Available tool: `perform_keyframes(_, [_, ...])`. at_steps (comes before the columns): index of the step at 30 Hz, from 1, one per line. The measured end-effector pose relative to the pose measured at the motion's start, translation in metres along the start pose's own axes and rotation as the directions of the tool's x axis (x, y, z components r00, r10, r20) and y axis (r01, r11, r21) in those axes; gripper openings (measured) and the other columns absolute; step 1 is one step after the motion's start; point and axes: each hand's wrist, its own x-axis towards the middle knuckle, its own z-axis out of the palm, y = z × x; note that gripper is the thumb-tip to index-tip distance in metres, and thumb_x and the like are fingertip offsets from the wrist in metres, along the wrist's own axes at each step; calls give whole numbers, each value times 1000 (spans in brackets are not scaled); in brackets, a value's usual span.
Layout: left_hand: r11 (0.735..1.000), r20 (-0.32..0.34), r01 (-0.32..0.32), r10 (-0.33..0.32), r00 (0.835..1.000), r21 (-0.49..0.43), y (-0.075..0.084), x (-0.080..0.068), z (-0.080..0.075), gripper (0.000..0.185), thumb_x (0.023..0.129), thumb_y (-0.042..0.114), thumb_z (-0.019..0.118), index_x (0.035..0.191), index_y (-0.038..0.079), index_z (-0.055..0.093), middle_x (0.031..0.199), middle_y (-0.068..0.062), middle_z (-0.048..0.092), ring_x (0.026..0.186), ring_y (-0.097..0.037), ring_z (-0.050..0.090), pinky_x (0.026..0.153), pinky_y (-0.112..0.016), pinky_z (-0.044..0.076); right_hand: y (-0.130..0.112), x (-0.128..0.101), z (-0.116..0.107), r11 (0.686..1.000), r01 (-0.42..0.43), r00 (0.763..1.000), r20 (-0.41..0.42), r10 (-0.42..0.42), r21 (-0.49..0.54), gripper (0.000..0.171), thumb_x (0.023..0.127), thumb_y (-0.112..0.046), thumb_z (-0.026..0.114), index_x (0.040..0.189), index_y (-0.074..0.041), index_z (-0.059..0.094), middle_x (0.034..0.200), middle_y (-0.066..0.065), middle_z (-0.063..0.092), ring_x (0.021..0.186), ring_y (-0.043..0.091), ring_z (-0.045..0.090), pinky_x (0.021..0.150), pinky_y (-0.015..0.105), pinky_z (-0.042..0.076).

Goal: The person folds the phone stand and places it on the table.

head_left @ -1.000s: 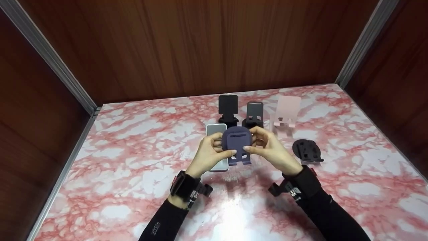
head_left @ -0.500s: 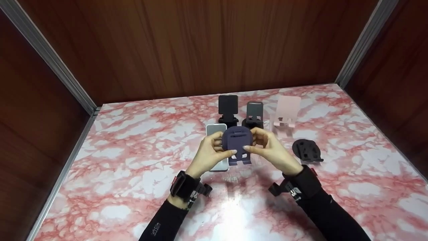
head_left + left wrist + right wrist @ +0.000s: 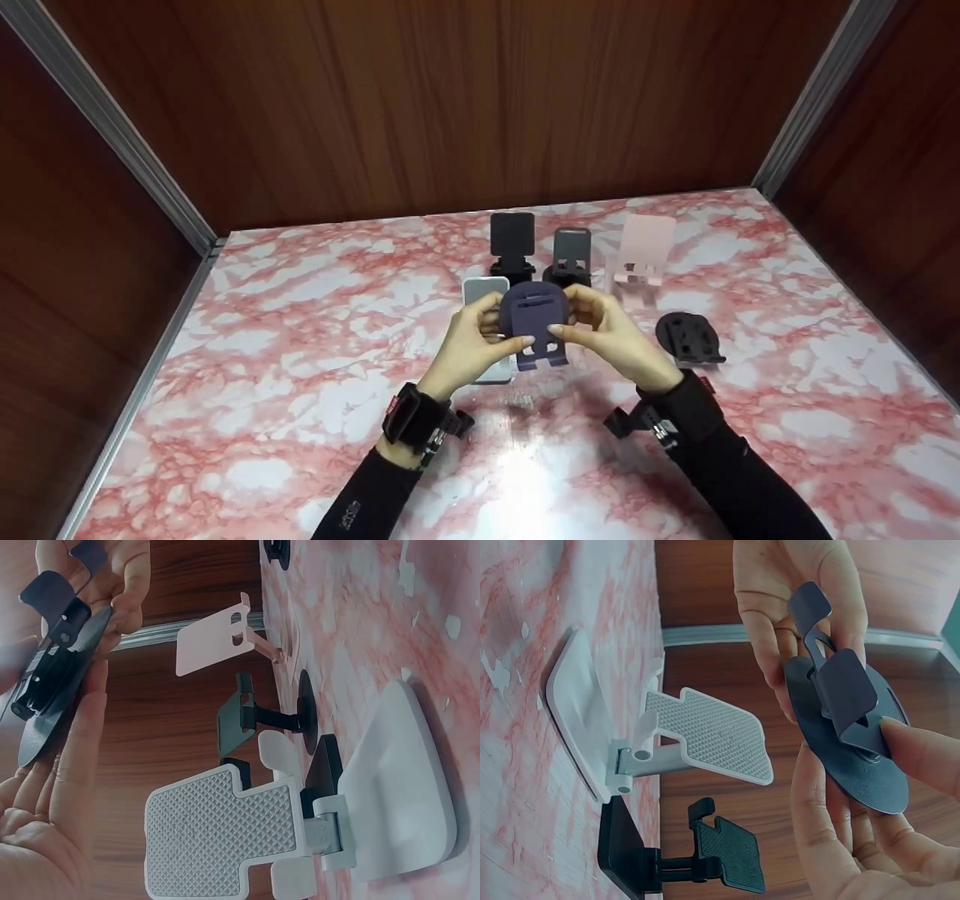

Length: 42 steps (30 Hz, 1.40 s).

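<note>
A person's two hands hold a dark purple folding phone stand [image 3: 537, 321] above the bench [image 3: 300, 367], clear of its surface. The left hand [image 3: 466, 346] has a narrow grip on the stand's left side, thumb on the front plate and fingers curled behind the round base. The right hand [image 3: 624, 345] pinches the right side likewise, its thumb tip on the plate; the thumbs nearly meet. The plate lies close against the round base, with two hooked lips at its near edge.

Just beyond, partly hidden by the left hand, is a white phone stand [image 3: 486, 289]. Farther back, from left to right, are a black phone stand [image 3: 512, 234], a dark grey phone stand [image 3: 571, 246] and a pink phone stand [image 3: 648, 241]. A folded black stand [image 3: 687, 337] with a round base lies to the right, nearer.
</note>
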Motion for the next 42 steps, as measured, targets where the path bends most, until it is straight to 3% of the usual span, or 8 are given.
perform_keyframes(4, [999, 0, -14, 14, 1000, 40, 2, -1, -1, 44, 83, 10, 79, 121, 2, 61, 108, -19, 73, 97, -25, 73, 82, -29, 61, -1, -1, -1, 1000, -9, 1000, 6, 8, 21, 33, 90, -5, 69, 120, 0, 56, 103, 4, 66, 84, 13, 60, 75, 23, 54])
perform_keyframes(11, [992, -55, -31, 37, 998, 122, 6, 0, -5, 42, 87, 18, 76, 125, 3, 63, 115, -16, 71, 109, -25, 68, 91, -32, 58, -2, -1, -4, 997, -22, 1000, 11, 22, 73, 31, 92, -7, 68, 120, -3, 56, 107, 7, 66, 91, 15, 66, 79, 26, 56])
perform_keyframes(16, [994, -61, -15, 21, 998, 105, 7, 0, -5, 41, 87, 16, 76, 124, 0, 64, 110, -18, 72, 104, -26, 70, 88, -33, 59, -2, -1, -5, 997, -23, 1000, 7, 23, 74, 31, 91, -8, 69, 119, -4, 56, 106, 6, 67, 91, 15, 66, 78, 26, 57])
perform_keyframes(22, [990, -64, -42, 51, 997, 132, 7, -1, -4, 38, 89, 16, 74, 121, -1, 65, 104, -18, 74, 98, -26, 72, 89, -32, 58, -2, -1, -4, 998, -1, 1000, 1, 1, 70, 31, 88, -5, 72, 114, -2, 56, 97, 4, 65, 84, 13, 64, 73, 23, 55])
perform_keyframes(33, [991, -49, -42, 48, 998, 131, 6, 0, -6, 35, 88, 16, 75, 118, 0, 66, 104, -17, 74, 98, -25, 72, 89, -31, 58, -2, 1, -5, 998, 0, 1000, 12, -1, 59, 31, 88, -4, 72, 114, -2, 56, 99, 4, 66, 86, 13, 64, 74, 23, 56])
perform_keyframes(38, [984, -51, -55, 64, 997, 172, 8, -1, -9, 38, 90, 20, 73, 123, 4, 66, 113, -15, 72, 107, -26, 69, 96, -37, 56, -2, -1, -9, 998, -1, 1000, 25, -1, 68, 28, 89, -4, 70, 114, -2, 56, 101, 4, 67, 90, 14, 65, 76, 25, 57])
perform_keyframes(42, [962, -57, -82, 100, 993, 262, 12, -3, -14, 39, 92, 23, 70, 129, 10, 64, 124, -8, 70, 116, -24, 65, 103, -38, 52, -3, -2, -16, 999, 2, 1000, -15, -1, 46, 30, 89, -3, 70, 115, -1, 57, 98, 3, 68, 86, 14, 65, 74, 26, 57])
